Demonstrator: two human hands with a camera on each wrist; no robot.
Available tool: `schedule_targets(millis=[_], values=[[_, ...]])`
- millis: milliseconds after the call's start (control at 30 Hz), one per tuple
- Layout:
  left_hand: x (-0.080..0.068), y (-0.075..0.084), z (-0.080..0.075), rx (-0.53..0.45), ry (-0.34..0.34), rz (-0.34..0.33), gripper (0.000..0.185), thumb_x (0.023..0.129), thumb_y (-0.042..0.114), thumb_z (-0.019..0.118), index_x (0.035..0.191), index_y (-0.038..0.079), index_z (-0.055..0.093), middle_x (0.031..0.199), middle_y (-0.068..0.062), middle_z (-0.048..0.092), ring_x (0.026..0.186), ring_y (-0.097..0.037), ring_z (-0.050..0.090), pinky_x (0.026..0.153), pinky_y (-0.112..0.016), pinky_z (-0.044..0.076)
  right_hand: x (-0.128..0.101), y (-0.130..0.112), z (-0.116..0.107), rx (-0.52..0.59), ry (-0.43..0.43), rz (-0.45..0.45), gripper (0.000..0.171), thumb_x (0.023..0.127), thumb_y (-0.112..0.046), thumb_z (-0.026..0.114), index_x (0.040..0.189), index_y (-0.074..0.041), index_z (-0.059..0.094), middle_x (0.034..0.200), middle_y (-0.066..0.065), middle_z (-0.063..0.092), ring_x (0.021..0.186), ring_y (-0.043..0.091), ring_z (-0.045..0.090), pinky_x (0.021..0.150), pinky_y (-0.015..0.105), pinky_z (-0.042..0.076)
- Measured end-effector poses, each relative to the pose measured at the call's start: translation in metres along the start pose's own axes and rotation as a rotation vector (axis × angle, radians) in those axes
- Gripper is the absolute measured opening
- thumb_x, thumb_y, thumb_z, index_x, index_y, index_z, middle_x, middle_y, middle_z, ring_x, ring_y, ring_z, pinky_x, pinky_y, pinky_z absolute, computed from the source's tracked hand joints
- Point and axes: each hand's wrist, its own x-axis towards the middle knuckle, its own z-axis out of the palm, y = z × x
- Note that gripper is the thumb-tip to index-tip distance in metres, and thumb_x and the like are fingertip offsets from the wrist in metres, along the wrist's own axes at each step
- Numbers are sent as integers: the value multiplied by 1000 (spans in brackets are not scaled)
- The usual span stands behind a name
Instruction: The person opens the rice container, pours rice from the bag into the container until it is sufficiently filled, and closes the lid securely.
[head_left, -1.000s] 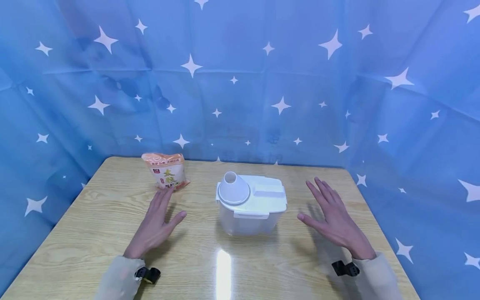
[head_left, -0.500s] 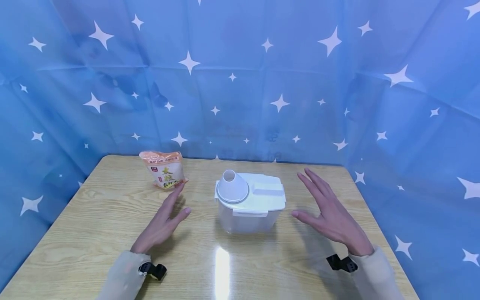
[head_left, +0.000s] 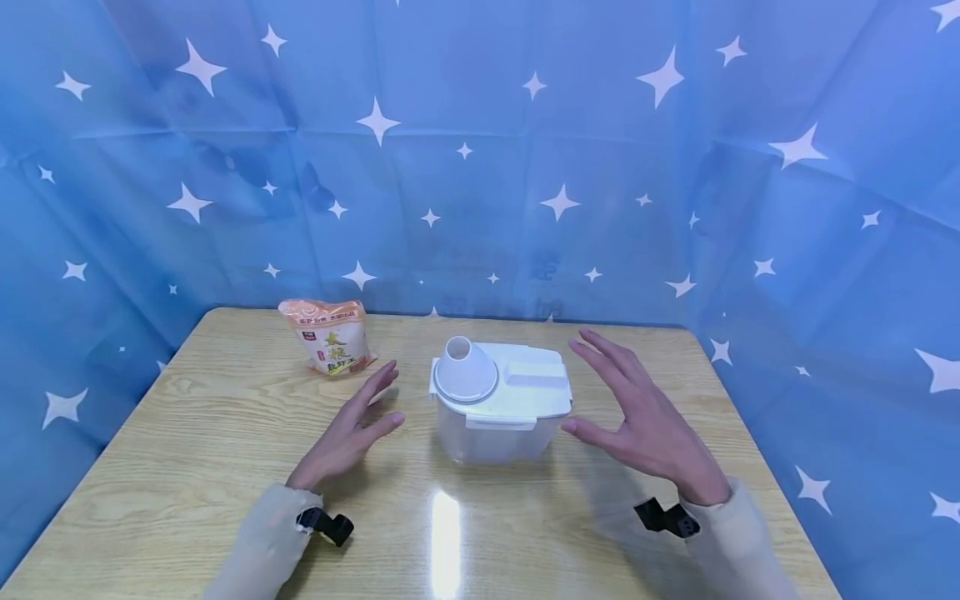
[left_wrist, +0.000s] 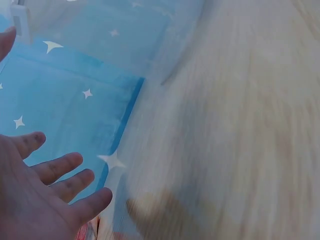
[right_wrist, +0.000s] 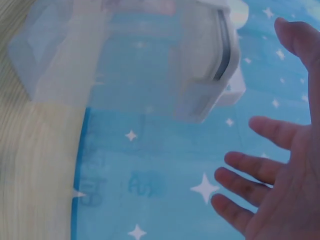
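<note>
A translucent plastic storage container (head_left: 491, 442) stands in the middle of the table, its white lid (head_left: 528, 387) on top. On the lid's left part sits a white cone-shaped spout (head_left: 467, 375). My left hand (head_left: 345, 433) hovers to the container's left, fingers spread and holding nothing. My right hand (head_left: 648, 417) is just right of the container, thumb near its side, with a gap between them in the right wrist view, where the container (right_wrist: 140, 65) shows at the top. A pink and white printed food bag (head_left: 330, 337) stands behind the left hand.
The wooden table (head_left: 187, 467) ends at a blue curtain with white stars (head_left: 480, 167), which hangs behind it and along both sides. A bright light reflection lies on the tabletop in front of the container.
Both hands have moved inward toward the container, the left to the right and the right to the left. The container and the bag stay where they were.
</note>
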Motion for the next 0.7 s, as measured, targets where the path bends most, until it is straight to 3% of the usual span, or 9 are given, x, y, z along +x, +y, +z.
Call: schedule_targets(millis=[200,433,700], values=[[7,4,8,-116,-46,-16,75,101,34,65,163,32,23,166,-12,33,155,-36,30,124,-59,30,5,-14,2,12,8,-83,94,81,-37,87,160,-26,37,167,-3,32,151,24,35,112,55,44],[15,8,19,-232,-108,-8,74,101,28,66,163,28,25,164,-16,35,153,-38,33,124,-56,31,8,-29,6,25,34,-169,80,81,-36,87,151,-21,51,163,-1,39,145,20,42,111,40,47],[24,10,36,-263,-128,-10,76,96,22,73,159,36,32,161,-4,41,150,-31,39,124,-53,35,11,-44,13,8,92,-307,73,82,-30,86,147,-19,55,154,7,51,140,23,49,110,28,47]])
